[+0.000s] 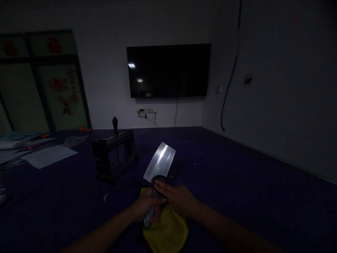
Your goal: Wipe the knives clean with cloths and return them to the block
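Note:
A cleaver (160, 161) with a broad shiny blade points up and away from me, over a dark blue surface. My left hand (145, 205) is wrapped round its handle. My right hand (179, 200) lies over the top of the handle where it meets the blade, fingers pressed on it. A yellow cloth (165, 232) hangs under both hands, partly between them and the handle. A dark knife block (113, 156) stands just left of the blade, with one black knife handle (115, 125) sticking up from it.
Papers (48, 155) and small items lie at the far left of the blue surface (237, 182). A black television (168, 70) hangs on the white wall behind. A cable runs down the right wall. The room is dim.

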The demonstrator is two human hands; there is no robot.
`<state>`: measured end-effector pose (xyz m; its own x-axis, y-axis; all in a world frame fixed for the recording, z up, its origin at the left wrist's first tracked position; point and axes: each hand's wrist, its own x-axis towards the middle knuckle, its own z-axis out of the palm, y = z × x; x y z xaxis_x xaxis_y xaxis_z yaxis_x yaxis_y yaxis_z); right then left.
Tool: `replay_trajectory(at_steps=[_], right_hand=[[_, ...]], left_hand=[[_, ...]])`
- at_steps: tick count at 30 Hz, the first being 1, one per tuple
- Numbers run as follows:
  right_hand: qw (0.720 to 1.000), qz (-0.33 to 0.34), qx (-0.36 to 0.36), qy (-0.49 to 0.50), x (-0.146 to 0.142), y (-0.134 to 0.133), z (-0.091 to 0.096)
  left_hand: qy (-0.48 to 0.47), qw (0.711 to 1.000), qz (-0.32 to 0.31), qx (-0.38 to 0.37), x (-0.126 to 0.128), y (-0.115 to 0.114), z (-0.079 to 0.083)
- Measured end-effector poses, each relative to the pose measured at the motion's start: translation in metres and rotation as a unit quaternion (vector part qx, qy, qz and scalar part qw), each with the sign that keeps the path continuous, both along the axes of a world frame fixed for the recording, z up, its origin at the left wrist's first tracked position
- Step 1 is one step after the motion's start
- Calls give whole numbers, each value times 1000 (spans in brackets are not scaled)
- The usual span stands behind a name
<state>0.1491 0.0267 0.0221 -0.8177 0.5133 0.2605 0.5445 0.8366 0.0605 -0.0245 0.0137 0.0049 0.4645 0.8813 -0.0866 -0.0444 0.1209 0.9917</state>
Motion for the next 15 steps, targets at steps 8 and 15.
replay_trajectory(at_steps=[8, 15], right_hand=[[996, -57, 73, -13, 6, 10, 5], [988, -87, 120, 32, 6, 16, -4]], left_hand=[[-6, 1000, -27, 1, -2, -5, 11], [-16, 999, -34, -12, -3, -9, 14]])
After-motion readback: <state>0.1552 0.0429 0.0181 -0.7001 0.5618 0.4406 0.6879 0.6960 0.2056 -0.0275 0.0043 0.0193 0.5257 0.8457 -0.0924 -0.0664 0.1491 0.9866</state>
